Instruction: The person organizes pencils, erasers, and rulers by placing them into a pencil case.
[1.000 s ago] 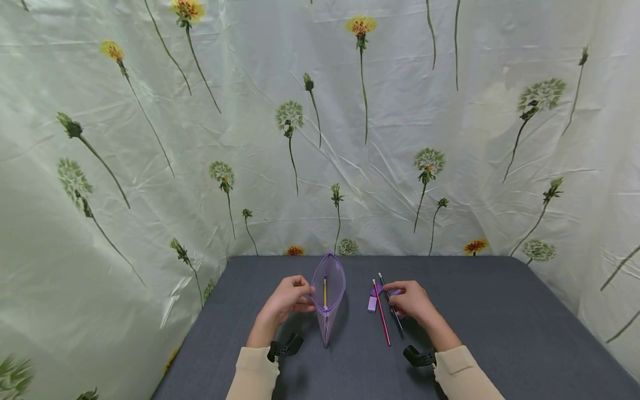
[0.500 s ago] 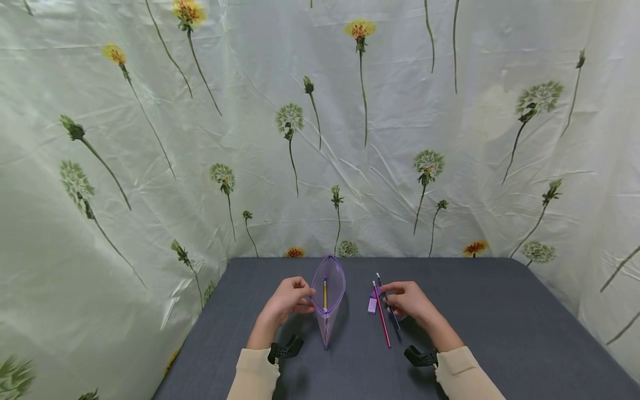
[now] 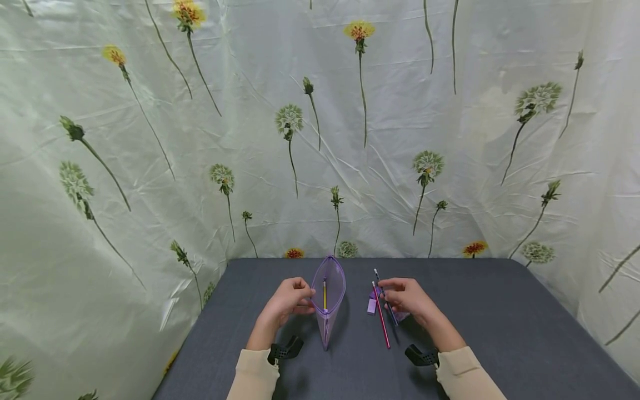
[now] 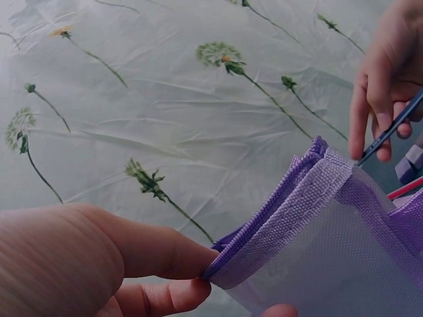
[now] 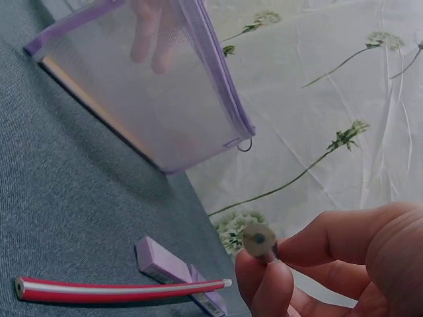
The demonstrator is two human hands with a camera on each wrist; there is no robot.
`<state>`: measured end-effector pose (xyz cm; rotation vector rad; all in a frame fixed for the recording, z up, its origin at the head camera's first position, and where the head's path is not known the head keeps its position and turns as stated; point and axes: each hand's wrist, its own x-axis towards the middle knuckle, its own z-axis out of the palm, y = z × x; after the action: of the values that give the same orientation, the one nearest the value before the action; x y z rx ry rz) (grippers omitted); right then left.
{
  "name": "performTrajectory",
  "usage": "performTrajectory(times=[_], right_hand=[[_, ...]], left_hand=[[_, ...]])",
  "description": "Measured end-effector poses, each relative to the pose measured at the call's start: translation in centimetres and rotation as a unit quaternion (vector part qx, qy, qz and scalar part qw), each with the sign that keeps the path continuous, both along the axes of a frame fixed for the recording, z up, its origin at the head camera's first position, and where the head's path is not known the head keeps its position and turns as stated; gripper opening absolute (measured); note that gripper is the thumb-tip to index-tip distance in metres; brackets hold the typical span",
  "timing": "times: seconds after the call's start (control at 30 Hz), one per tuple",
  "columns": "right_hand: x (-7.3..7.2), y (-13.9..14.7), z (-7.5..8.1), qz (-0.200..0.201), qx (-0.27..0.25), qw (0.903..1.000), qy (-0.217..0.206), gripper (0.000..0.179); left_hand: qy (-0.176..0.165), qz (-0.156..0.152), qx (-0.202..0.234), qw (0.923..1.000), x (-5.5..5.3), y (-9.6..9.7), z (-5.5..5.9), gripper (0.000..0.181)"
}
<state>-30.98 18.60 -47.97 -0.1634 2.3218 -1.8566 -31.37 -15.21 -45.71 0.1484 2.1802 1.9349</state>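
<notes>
Dark pencil (image 4: 398,124): held aslant, apparently clear of the table (image 3: 475,333); in the head view the white-tipped end is directed to eleven o'clock, the plain end to five.
Right grip: the right hand (image 3: 407,294) is clamped on the dark pencil, thumb against fingers; since only a short length is pinched, a swivel could be caused by a knock at either end.
Red pencil (image 3: 381,317): laid just beside, toward eight o'clock; it might be caught and rolled if the dark pencil were swept low toward nine.
Purple block (image 3: 371,306): placed just at nine o'clock of the red pencil; a second block (image 3: 375,292) is partly covered, so an unseen snag cannot be excluded.
Mesh pouch (image 3: 326,328): stood upright with mouth gaping, well toward nine o'clock of the pencils; a collapse could be produced by pressure on its unheld three-o'clock rim.
Left grip: the pouch's nine-o'clock rim is pinched by the left hand (image 3: 290,298); were this slackened, the mouth might be narrowed or the pouch tipped.
Yellow pencil (image 3: 325,294): contained in the pouch; it could be shifted by any tilt.
</notes>
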Motion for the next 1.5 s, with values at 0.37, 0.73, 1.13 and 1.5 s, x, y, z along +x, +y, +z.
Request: performTrajectory(times=[0.37, 0.73, 1.13, 1.5], right_hand=[[0.9, -0.6, 1.6, 0.006, 0.006, 0.9999, 0.009, 0.040], [0.8, -1.0, 2.7, 0.040, -0.012, 0.9990, 0.016, 0.037], [1.9, -2.1, 3.3, 0.062, -0.023, 0.9976, 0.022, 0.039], [1.8, -3.2, 4.1, 0.070, -0.010, 0.9969, 0.033, 0.036]], left_hand=[[-0.004, -0.007, 0.003, 1.0000, 0.1, 0.1, -0.1, 0.015], [-0.002, -0.016, 0.008, 0.9998, 0.0, 0.0, 0.2, 0.015], [-0.003, -0.020, 0.009, 0.9997, 0.1, -0.2, -0.1, 0.016], [0.000, -0.022, 0.006, 0.9997, -0.2, 0.0, 0.0, 0.017]])
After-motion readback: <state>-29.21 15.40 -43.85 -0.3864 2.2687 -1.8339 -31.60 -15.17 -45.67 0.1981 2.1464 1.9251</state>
